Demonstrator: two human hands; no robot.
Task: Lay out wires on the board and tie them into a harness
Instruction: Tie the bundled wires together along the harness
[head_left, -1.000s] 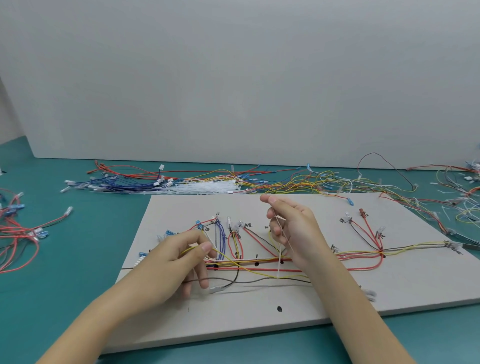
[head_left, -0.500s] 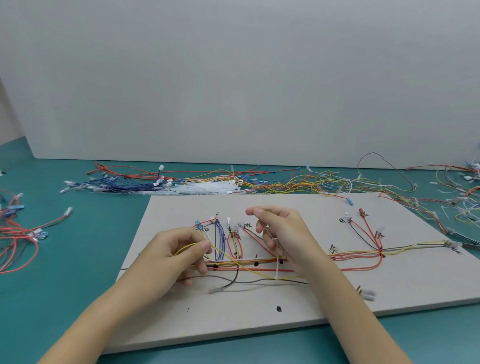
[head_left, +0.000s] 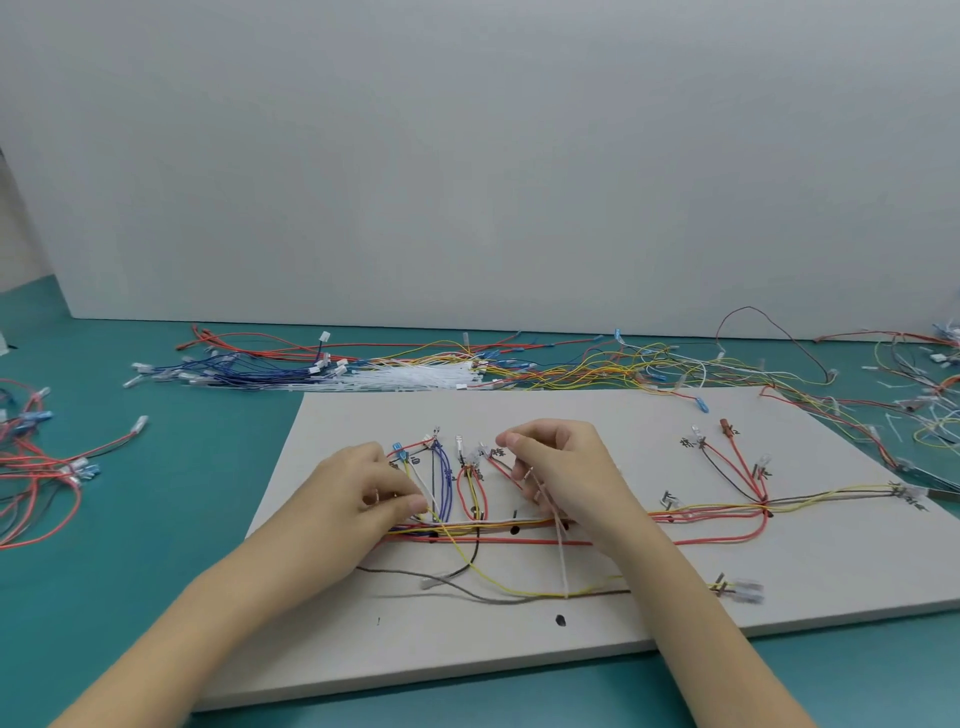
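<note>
With the wires laid along the board, pinched by the left hand, and a white tie gripped by the right hand, the loose yellow wire could be left outside the bundle.

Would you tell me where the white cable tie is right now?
In the head view, the white cable tie hangs from the right hand near the board's middle, crossing the red and yellow wire bundle.
</note>
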